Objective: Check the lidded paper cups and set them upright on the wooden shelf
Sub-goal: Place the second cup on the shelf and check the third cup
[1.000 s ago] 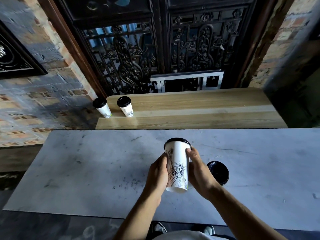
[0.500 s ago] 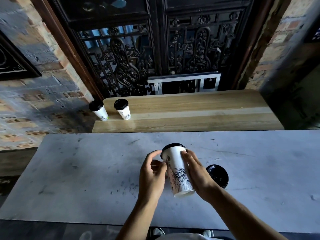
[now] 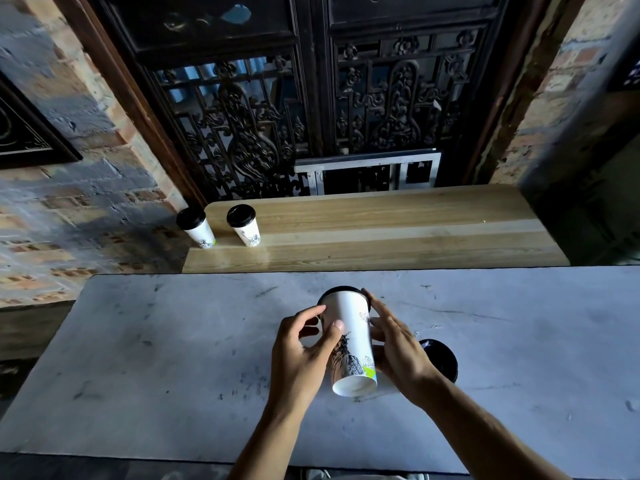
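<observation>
A white paper cup (image 3: pixel 351 336) with a black lid and a drawn figure is held above the grey table, tilted with its lid away from me and its base towards me. My left hand (image 3: pixel 304 351) grips its left side, thumb across the front. My right hand (image 3: pixel 398 351) holds its right side, fingers reaching up to the lid rim. Two more lidded cups (image 3: pixel 197 226) (image 3: pixel 244 225) stand upright at the left end of the wooden shelf (image 3: pixel 398 233). Another black-lidded cup (image 3: pixel 440 358) sits on the table, partly hidden behind my right hand.
The grey marble table (image 3: pixel 173 358) spans the foreground. Behind the wooden shelf is a dark carved screen (image 3: pixel 311 116) with a small metal frame (image 3: pixel 367 171). Brick walls stand left and right. The shelf is bare to the right of the two cups.
The cup has tipped further away from me and turned in my hands, so its base now shows. My left thumb has moved across its front; my right fingers slid towards the lid.
</observation>
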Demonstrator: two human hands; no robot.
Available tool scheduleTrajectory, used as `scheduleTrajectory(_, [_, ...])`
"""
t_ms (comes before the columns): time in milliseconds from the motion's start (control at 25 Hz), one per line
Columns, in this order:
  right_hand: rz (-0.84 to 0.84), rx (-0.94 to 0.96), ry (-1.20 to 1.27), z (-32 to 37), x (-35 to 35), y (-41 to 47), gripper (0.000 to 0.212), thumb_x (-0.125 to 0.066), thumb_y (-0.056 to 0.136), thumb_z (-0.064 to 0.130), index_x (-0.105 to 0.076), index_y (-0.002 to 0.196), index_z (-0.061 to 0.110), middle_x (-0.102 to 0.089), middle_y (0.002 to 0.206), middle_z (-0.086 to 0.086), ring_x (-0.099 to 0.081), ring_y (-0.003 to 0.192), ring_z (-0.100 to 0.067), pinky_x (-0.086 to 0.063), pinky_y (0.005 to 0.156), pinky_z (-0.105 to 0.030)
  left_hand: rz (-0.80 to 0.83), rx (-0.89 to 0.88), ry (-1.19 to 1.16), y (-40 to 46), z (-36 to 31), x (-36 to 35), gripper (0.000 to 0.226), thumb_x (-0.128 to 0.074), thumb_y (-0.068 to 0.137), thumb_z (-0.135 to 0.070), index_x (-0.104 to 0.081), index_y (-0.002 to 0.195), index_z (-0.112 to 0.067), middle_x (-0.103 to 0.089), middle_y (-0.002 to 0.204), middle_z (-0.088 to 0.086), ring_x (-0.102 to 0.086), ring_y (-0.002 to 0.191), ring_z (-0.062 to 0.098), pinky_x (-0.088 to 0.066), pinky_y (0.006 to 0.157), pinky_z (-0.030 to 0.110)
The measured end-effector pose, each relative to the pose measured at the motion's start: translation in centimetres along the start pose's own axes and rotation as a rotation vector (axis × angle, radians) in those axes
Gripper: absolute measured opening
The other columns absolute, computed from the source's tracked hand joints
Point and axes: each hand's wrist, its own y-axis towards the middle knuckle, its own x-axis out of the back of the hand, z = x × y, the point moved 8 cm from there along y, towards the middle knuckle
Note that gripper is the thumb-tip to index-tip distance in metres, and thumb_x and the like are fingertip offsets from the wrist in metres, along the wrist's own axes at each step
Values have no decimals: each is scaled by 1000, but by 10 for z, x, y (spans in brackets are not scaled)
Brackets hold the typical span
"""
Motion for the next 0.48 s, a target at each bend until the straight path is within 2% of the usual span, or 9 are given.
scheduleTrajectory(120, [13, -4, 14, 2, 1, -1, 43, -26, 114, 27, -47, 146, 45, -77, 117, -13, -76, 92, -30, -60, 76, -41, 62, -1, -41, 2, -2, -5, 33, -80, 80, -45, -72, 112, -45, -70, 118, -10, -69, 107, 6, -59, 92, 36])
scheduleTrajectory(280, [19, -100, 87, 1, 0, 0, 41, -44, 107, 28, -53, 143, 47, -63, 133, -25, -70, 91, -31, -58, 69, -35, 102, 21, -107, 3, -1, -8, 27, -73, 94, -23, -72, 116, -40, -73, 120, 0, -72, 96, 3, -55, 81, 20])
scheduleTrajectory(400, [30, -117, 119, 1, 1, -1, 32, -47, 106, 30, -63, 131, 42, -67, 125, -23, -69, 94, -33, -57, 76, -40, 113, -3, -100, 1, -2, -9, 28, -67, 98, -18, -74, 116, -38, -72, 120, -1, -70, 95, -2, -53, 82, 15])
scheduleTrajectory(480, [28, -124, 116, 0, 0, -2, 30, -48, 106, 31, -63, 131, 37, -68, 116, -19, -68, 92, -31, -56, 77, -40, 101, -22, -85, -1, -1, -10, 30, -64, 100, -16, -75, 115, -40, -71, 120, -7, -68, 104, -2, -55, 91, 23])
